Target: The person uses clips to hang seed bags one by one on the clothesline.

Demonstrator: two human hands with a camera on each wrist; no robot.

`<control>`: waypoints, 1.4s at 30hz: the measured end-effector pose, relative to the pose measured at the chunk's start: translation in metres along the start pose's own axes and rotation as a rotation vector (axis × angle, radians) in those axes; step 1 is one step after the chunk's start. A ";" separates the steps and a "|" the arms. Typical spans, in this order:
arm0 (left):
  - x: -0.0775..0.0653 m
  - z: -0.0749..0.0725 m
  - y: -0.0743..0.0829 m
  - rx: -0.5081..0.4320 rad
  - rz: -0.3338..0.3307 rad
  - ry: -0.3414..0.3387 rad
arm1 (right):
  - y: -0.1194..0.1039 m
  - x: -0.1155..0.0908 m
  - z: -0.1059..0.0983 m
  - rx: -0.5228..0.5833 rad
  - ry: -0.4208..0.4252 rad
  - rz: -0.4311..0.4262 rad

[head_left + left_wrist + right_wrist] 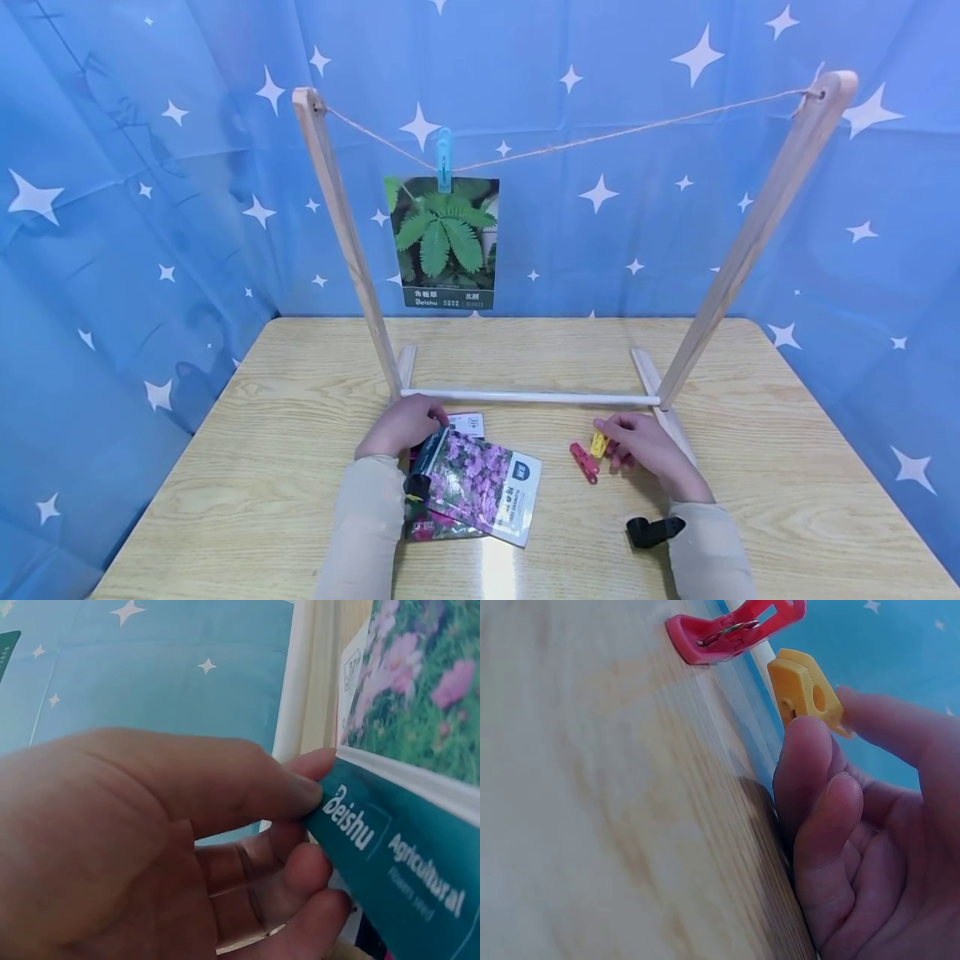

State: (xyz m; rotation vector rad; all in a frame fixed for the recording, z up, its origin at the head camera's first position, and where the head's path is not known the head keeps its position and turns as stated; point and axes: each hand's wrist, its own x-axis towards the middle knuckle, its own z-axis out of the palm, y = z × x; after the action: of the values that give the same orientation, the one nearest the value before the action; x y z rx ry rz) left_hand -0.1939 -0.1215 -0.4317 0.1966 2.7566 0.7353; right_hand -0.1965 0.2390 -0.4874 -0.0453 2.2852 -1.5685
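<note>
Between thumb and finger, the left hand (405,427) pinches the dark green corner of a seed packet (480,483) with pink-purple flowers. That packet lies slantwise over other seed packets (438,527) on the table, raised a little at the held end. In the left wrist view the packet's green band (390,855) reads "Beishu". The right hand (648,446) pinches a yellow clothespin (599,443) just above the table. Beside it lies a red clothespin (584,463). The right wrist view shows the yellow clothespin (804,688) at the fingertips, apart from the red clothespin (731,631).
A wooden frame (757,242) stands at the back of the table (300,375), a string (637,129) tied between its posts. From the sagging string hangs a leaf-picture packet (446,242), clipped by a blue clothespin (444,158). A white bar (525,397) joins the posts low down.
</note>
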 end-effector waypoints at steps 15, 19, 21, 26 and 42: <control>-0.001 -0.001 0.002 -0.001 0.022 -0.013 | 0.004 0.002 -0.002 0.037 -0.005 0.014; -0.001 -0.001 0.001 -0.036 -0.004 -0.008 | 0.004 0.002 -0.002 0.044 -0.014 0.007; 0.000 -0.002 0.000 -0.037 -0.002 -0.003 | 0.004 0.002 -0.003 0.044 -0.018 -0.003; 0.000 -0.003 -0.001 -0.026 0.020 -0.012 | 0.003 0.001 -0.003 0.055 -0.020 -0.008; -0.005 -0.003 -0.004 -0.045 0.054 -0.038 | 0.004 0.001 -0.006 0.089 -0.042 -0.018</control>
State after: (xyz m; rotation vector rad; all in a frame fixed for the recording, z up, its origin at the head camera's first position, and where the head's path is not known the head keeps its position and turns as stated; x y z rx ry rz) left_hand -0.1903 -0.1276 -0.4305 0.2738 2.7057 0.7978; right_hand -0.1981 0.2453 -0.4891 -0.0746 2.1863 -1.6604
